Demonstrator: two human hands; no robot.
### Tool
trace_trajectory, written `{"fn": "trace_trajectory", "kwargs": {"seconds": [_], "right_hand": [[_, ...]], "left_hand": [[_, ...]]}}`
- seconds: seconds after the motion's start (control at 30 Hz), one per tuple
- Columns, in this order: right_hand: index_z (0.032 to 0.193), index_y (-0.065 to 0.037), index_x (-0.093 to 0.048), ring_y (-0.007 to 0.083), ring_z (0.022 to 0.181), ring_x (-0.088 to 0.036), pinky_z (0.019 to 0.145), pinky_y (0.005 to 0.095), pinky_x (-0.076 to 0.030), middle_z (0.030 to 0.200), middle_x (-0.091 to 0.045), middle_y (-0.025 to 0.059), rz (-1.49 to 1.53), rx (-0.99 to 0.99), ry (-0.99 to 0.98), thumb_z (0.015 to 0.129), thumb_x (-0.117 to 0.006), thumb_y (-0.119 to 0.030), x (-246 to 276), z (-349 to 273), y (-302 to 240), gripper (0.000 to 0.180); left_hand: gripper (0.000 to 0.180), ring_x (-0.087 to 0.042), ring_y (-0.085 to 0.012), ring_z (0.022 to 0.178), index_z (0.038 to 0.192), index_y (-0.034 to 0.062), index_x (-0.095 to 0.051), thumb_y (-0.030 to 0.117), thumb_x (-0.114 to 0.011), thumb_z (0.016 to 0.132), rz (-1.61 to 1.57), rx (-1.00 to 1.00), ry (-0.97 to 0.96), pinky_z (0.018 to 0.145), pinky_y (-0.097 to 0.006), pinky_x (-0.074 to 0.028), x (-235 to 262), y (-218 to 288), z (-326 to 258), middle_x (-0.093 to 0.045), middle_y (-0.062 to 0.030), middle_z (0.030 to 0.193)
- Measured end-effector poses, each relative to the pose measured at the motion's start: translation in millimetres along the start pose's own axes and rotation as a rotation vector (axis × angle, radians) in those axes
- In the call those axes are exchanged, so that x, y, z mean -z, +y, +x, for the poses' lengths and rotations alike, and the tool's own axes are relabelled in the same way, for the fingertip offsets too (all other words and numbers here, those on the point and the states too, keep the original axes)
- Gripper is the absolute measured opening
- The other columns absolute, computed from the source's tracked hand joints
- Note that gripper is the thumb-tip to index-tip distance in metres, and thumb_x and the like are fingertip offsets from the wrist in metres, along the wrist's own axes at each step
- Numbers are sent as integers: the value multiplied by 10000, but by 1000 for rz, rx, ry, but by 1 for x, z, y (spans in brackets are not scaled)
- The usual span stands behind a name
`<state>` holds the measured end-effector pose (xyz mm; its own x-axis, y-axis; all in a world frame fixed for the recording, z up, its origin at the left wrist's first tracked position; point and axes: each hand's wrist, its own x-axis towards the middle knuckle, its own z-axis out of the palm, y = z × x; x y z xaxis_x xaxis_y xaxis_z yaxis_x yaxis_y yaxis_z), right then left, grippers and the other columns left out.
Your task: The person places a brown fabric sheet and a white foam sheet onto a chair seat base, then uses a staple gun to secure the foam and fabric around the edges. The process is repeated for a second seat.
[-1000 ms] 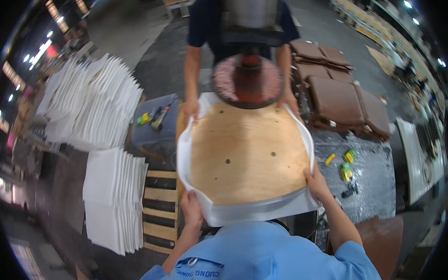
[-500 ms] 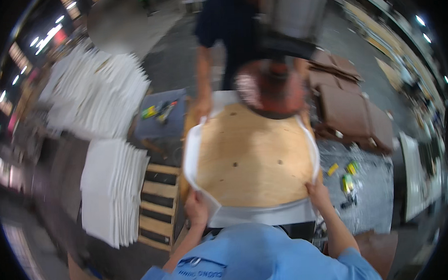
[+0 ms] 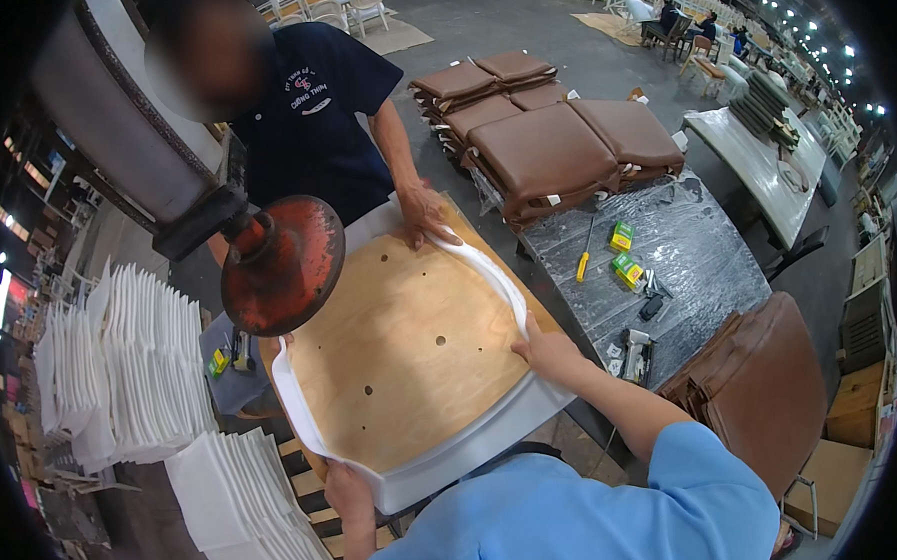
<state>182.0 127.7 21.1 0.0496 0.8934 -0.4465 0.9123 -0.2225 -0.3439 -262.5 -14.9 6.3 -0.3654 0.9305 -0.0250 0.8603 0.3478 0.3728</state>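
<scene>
A plywood seat panel (image 3: 401,332) with several drilled holes lies on a sheet of white foam (image 3: 495,428), whose edges curl up along its left and right sides. My left hand (image 3: 351,492) is closed on the foam at the panel's near left corner. At the right side, my right hand (image 3: 550,354) grips the foam edge with the fingers partly hidden. Across from me, a co-worker's hand (image 3: 424,211) presses at the far right corner; the other hand shows only as fingertips by the left edge. A red round press plate (image 3: 284,267) hangs above the panel's far left part.
White foam sheets (image 3: 127,364) stand stacked at the left. To the right, a plastic-covered table (image 3: 667,240) bears brown cushions (image 3: 543,151), a yellow screwdriver (image 3: 584,254), small green-yellow boxes (image 3: 625,269) and a staple gun (image 3: 634,354). Brown covers (image 3: 763,386) are piled near right.
My view has turned to the right, so the press plate and co-worker now appear further left. Both my hands still hold the foam edges. The co-worker's right-side hand now shows at the far corner.
</scene>
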Motion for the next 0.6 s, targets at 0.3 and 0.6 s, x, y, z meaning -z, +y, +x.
{"fn": "trace_trajectory", "kwargs": {"seconds": [0.3, 0.6], "right_hand": [[1748, -79, -263, 459, 1015, -784, 889, 572, -605, 1101, -797, 279, -112, -26, 10, 1109, -496, -642, 5, -15, -10, 883], [1659, -173, -481, 443, 1318, -676, 1083, 525, -550, 1438, -663, 271, -97, -107, -33, 1030, -623, -686, 27, -17, -18, 824]], "left_hand": [[283, -708, -517, 1039, 1268, -18, -680, 152, -536, 1093, 137, 74, -50, 881, -608, -560, 10, 0, -1, -736, -286, 1098], [295, -687, -454, 1126, 1200, 11, -754, 243, -685, 1031, 30, -92, 85, 982, -563, -543, 11, -24, 3, -698, -246, 1246]]}}
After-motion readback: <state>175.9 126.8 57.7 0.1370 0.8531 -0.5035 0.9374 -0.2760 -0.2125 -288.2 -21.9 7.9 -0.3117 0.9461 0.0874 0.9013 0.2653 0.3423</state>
